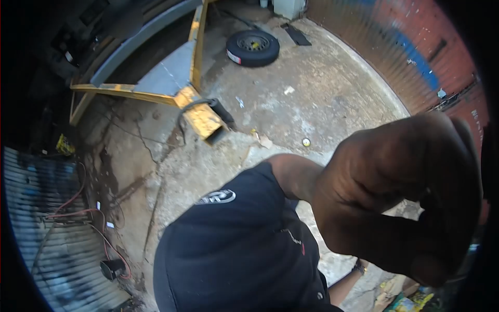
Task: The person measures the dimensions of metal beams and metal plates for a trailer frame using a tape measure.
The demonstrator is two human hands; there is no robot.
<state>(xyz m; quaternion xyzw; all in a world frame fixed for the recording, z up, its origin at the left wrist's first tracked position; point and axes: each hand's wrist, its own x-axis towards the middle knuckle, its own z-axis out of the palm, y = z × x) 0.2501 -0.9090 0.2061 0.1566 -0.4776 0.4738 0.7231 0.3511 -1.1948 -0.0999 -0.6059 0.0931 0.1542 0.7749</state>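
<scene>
My left hand (395, 192) is raised very close to the camera on the right and looks large and dark. Its fingers curl round towards the thumb, with a gap of floor showing inside the bend. Whether anything is pinched at the fingertips I cannot make out. The arm runs from a black sleeve on my torso (228, 249). Lower down, my right hand (364, 263) shows only a small part past a dark wristband (358, 268); its fingers are hidden behind my left hand.
A yellow metal frame (202, 117) with a square tube end lies ahead on the stained concrete floor. Beyond it is a tyre on a wheel (253, 48). Corrugated sheets stand right (395, 47) and left (57, 234). Red cable (83, 212) lies left; a small round lid (306, 142) lies nearer.
</scene>
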